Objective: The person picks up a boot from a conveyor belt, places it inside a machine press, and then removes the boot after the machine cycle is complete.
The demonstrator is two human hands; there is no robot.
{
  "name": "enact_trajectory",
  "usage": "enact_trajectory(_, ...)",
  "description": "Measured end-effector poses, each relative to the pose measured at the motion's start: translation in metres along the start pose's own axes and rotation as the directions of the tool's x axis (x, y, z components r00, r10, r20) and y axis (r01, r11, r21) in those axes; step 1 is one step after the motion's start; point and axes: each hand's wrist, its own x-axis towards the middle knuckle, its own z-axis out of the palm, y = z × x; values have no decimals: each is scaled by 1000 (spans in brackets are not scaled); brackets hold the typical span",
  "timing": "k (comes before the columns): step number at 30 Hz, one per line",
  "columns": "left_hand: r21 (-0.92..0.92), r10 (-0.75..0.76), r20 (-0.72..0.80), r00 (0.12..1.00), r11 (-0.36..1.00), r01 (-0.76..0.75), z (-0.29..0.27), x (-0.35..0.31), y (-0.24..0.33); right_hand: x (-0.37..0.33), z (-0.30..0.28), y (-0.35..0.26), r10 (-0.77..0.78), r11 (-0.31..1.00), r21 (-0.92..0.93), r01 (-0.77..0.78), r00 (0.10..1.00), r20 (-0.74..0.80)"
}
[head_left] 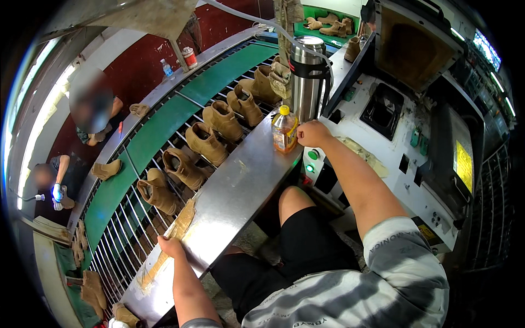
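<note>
My left hand (173, 247) is closed on the brown-taped strip (182, 220) along the far edge of a metal tabletop (232, 199); its fingertips are hidden. My right hand (313, 133) makes a fist just right of a clear bottle (284, 131) with a yellow cap, above the machine's panel with its green buttons (311, 158). Whether it holds anything does not show. A large steel flask (306, 82) stands behind the bottle. Beyond the tabletop, several tan boots (205, 143) sit in a row on a roller conveyor (123, 232).
A green belt (158, 117) runs beside the rollers, carrying a single tan boot (106, 170). On my right stands a white machine (388, 158) with its lid (418, 44) raised. Two people work past the conveyor at left. Tan boots (331, 24) fill a green shelf at the back.
</note>
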Motion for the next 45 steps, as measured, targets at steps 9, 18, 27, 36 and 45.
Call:
enact_trajectory(9, 39, 23, -22, 999, 999, -22, -4, -3, 1, -2, -5, -7, 24, 1000, -20, -24, 1000, 7)
enact_trajectory(18, 41, 21, -5, 1000, 999, -21, -9, -4, 6, -3, -2, -3, 0, 1000, -5, 0, 1000, -5)
enact_trajectory(27, 74, 33, 2, 999, 997, -33, -13, -5, 6, -2, -1, -6, 7, 1000, -7, -7, 1000, 6)
enact_trajectory(36, 92, 33, -35, 999, 995, -29, -12, -2, -7, -1, 0, -12, 14, 1000, -3, -14, 1000, -1)
enact_trajectory(45, 57, 50, 24, 998, 997, -51, -3, 0, -2, -12, 2, 0, -48, 996, -73, 41, 994, -102)
